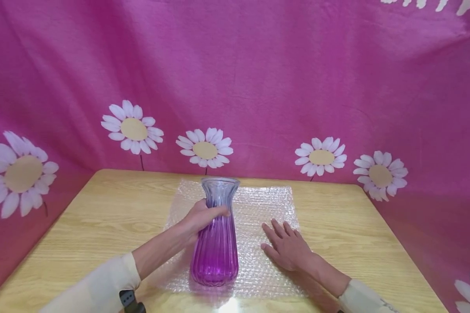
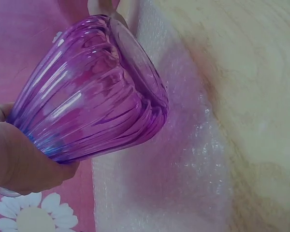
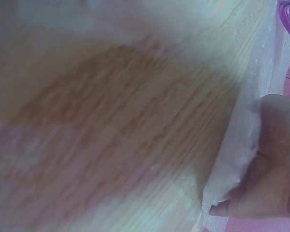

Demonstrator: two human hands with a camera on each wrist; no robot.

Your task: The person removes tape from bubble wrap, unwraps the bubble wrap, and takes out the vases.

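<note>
A ribbed glass vase (image 1: pixel 215 248), purple below and fading to clear blue at its flared rim, stands out in the head view over a sheet of bubble wrap (image 1: pixel 258 208). My left hand (image 1: pixel 203 217) grips the vase round its neck, thumb across the front. In the left wrist view the vase (image 2: pixel 92 92) is tilted, its base raised off the bubble wrap (image 2: pixel 183 159). My right hand (image 1: pixel 287 248) rests with spread fingers on the right part of the sheet. Seen from the right wrist, the hand (image 3: pixel 273 164) lies at the sheet's edge (image 3: pixel 237 145).
A light wooden table (image 1: pixel 117 213) bears the sheet. Pink cloth (image 1: pixel 258 87) printed with white daisies hangs behind it and along both sides. A dark wristband (image 1: pixel 131 301) shows at the left sleeve.
</note>
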